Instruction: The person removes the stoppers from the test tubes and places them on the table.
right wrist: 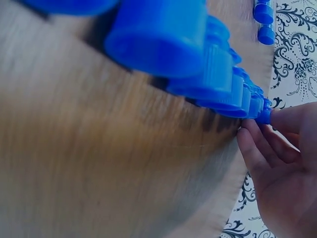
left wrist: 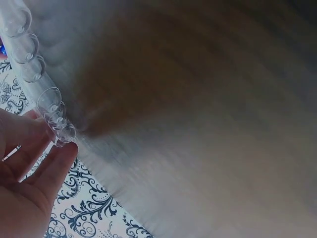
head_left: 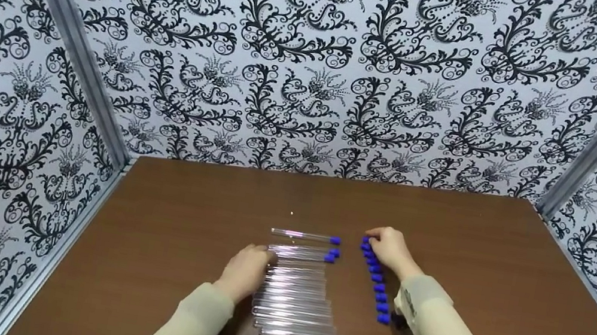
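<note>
Clear glass-like test tubes [head_left: 294,302] lie side by side in a row, rounded ends to the left. At the far end of the row, three tubes wear blue caps, one tube [head_left: 305,235] lying apart from the others. My left hand [head_left: 245,273] is at the rounded ends, its thumb and fingers [left wrist: 62,158] pinching a tube end [left wrist: 64,133]. Right of the tubes runs a line of loose blue caps [head_left: 379,288]. My right hand [head_left: 391,250] is at the far end of that line, thumb and fingertips pinching a small blue cap [right wrist: 264,116].
Everything lies on a brown wooden table [head_left: 177,202]. Patterned black-and-white panels [head_left: 302,71] stand behind it and at both sides, with grey metal posts [head_left: 78,33] at the corners. A dark object [head_left: 399,320] shows beneath the right sleeve, beside the nearest caps.
</note>
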### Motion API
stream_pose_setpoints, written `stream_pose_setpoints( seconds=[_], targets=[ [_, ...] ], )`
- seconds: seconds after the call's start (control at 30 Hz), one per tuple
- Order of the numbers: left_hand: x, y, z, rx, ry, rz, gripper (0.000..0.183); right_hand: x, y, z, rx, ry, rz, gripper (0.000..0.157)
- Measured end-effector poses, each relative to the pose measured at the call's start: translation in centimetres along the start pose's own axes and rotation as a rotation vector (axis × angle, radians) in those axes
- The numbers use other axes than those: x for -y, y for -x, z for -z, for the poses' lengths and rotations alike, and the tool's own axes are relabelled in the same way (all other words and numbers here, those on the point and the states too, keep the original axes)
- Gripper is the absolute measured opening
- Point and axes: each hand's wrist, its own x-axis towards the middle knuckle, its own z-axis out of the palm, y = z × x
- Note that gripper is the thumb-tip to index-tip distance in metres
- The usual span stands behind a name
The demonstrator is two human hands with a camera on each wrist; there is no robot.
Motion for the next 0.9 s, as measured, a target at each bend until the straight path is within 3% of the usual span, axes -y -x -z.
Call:
stream_pose_setpoints(
  seconds=[0.4,0.63,0.9],
  targets=[
    [-0.09,0.11,0.12,0.035,0.034,0.014,0.032,0.01,0.18,-0.33,0.069,0.053,-0.004,0.032],
    [-0.08,0.09,0.21,0.020,0.038,-0.004,0.031,-0.01,0.06,-0.57,0.025,0.089,0.053,0.029],
    [-0.21,0.16,0.01,0.054,0.051,0.030,0.034,0.28,0.34,-0.46,0.067,0.088,0.009,0.030]
  ],
)
